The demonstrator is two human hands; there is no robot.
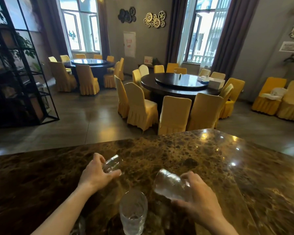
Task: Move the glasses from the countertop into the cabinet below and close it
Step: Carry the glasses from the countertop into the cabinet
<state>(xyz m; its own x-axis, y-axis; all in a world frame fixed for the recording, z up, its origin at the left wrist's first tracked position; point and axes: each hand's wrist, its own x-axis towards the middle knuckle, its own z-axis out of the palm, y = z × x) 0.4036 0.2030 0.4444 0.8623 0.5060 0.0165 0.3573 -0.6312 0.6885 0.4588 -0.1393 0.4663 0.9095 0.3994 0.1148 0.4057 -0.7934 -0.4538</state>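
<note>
the person stands at a brown, shiny stone table [185, 150]. each hand has a glass in it.

the left hand [95, 175] is wrapped around a small glass [113, 164]. the fingers are closed on it from the near side. this glass is tipped over, so its long side points up and away to the right. it looks lifted off the table, or just about to be.

the right hand [199, 197] is clamped on a bigger glass [171, 184]. this one is tipped too. its open mouth points left and toward the person, and its bottom sits deep in the hand.

a third glass [133, 212] stands straight up on the table. no hand is touching it. it sits between the two arms, close to the person, nearer than both held glasses. the mouth of the bigger glass is just beside its top, a little to the right.

something clear shows at the bottom edge, left of the standing glass, but it is too blurry to tell what it is.

the cabinet is under the table and cannot be seen here. so the two held glasses need to come back toward the person and go down. both hands are full, so the standing glass has to wait. the right hand should take care not to bump it on the way down.

far behind are round tables and yellow chairs [141, 106].
</note>
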